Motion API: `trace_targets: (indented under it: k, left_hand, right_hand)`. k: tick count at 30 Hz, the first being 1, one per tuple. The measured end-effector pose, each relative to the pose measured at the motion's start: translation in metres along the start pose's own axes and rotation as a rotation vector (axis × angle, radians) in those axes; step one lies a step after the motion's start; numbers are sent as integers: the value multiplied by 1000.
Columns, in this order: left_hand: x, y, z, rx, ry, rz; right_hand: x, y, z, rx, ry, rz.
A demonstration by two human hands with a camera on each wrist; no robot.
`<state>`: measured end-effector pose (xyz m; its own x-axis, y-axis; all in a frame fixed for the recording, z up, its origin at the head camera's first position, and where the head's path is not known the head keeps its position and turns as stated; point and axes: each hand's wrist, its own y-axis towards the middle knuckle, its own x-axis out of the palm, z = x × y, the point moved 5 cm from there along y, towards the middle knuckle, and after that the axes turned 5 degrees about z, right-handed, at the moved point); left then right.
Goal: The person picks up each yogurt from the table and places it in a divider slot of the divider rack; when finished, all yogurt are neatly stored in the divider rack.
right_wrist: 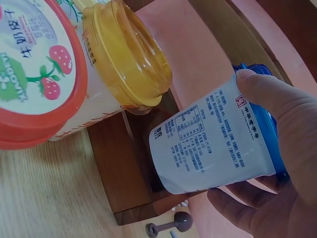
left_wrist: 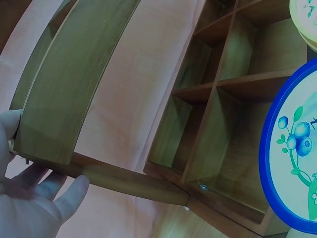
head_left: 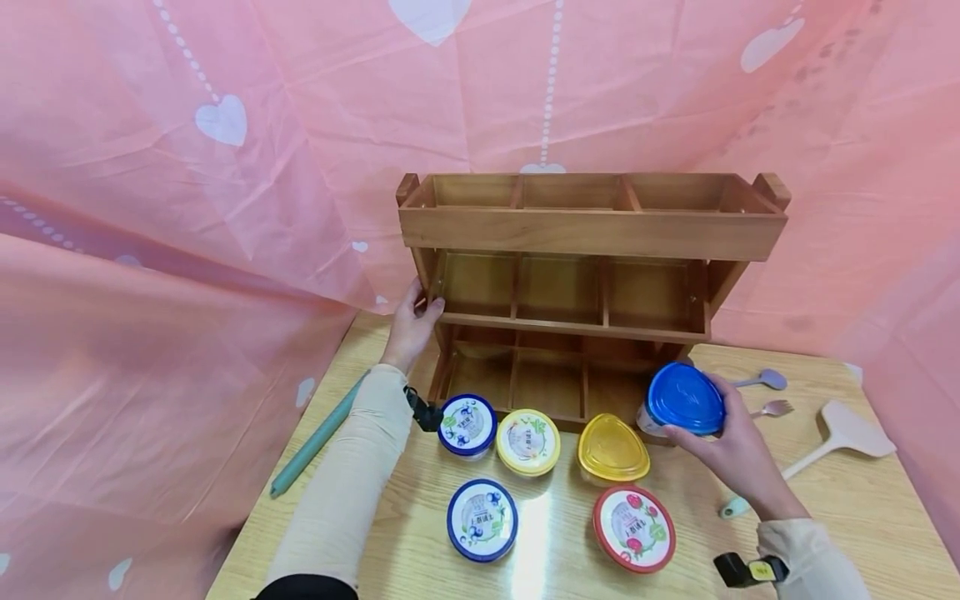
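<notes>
One blue-lidded cup (head_left: 681, 403) sits in our right hand (head_left: 738, 457), fingers wrapped round its wall, just off the wooden rack's (head_left: 592, 287) bottom-right corner. Probably light, thin, slick plastic, so we'd grip the wall under the lid rim. Left hand (head_left: 411, 323) grips the rack's left post.

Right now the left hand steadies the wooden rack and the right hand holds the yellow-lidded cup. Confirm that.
Not quite. The left hand does steady the wooden rack, but the right hand holds the blue-lidded cup. The head view shows the yellow-lidded cup standing untouched on the table.
</notes>
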<state>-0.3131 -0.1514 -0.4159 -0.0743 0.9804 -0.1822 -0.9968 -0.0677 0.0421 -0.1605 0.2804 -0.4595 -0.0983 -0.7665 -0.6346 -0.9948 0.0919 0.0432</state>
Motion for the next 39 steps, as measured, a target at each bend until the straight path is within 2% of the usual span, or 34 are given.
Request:
trace_targets:
  k: [3, 10, 15, 18, 26, 39]
  left_hand:
    - [1, 4, -6, 14, 1, 10]
    - [0, 2, -3, -14, 7, 5]
    - [-1, 4, -7, -2, 4, 16]
    - [0, 1, -3, -1, -8, 10]
    - [0, -14, 21, -34, -23, -22]
    - [0, -16, 24, -46, -10, -20]
  right_hand:
    - [4, 8, 0, -4, -2, -14]
    - [16, 26, 3, 44, 4, -81]
    - [27, 39, 7, 59, 24, -118]
    - [33, 45, 10, 49, 29, -123]
    - [45, 54, 18, 42, 23, -141]
    - [58, 65, 24, 38, -14, -163]
